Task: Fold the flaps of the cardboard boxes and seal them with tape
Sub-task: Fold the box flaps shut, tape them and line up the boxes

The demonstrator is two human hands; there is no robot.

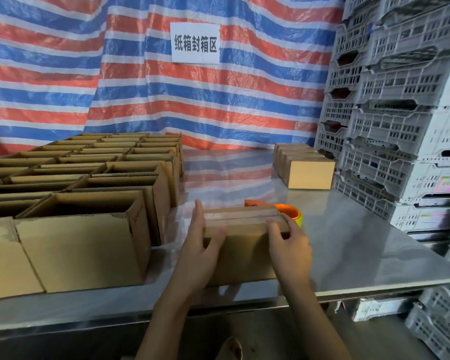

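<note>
Cardboard box [240,245] sits at the near edge of the steel table [374,245], roughly mid-length, top flaps folded down with a seam gap showing along the top. Corrugated board: judged light and likely empty, stiff on the walls, springy at the flaps, so flaps probably lift if released. Surface dry, not slippery; the polished table may let the box slide under a push.

Left hand [202,242] is flat against the box's left end, fingers extended upward, thumb on the front face. Right hand [287,242] is draped over the top right corner, fingers curled, pressing the flaps down. Neither hand is closed around anything.

Best hold: palms on opposite ends, thumbs over the seam.

Orange tape dispenser [287,210] lies just behind the box, partly hidden. Open boxes [83,229] crowd the left of the table; closed boxes [305,167] stand at the far right edge.
</note>
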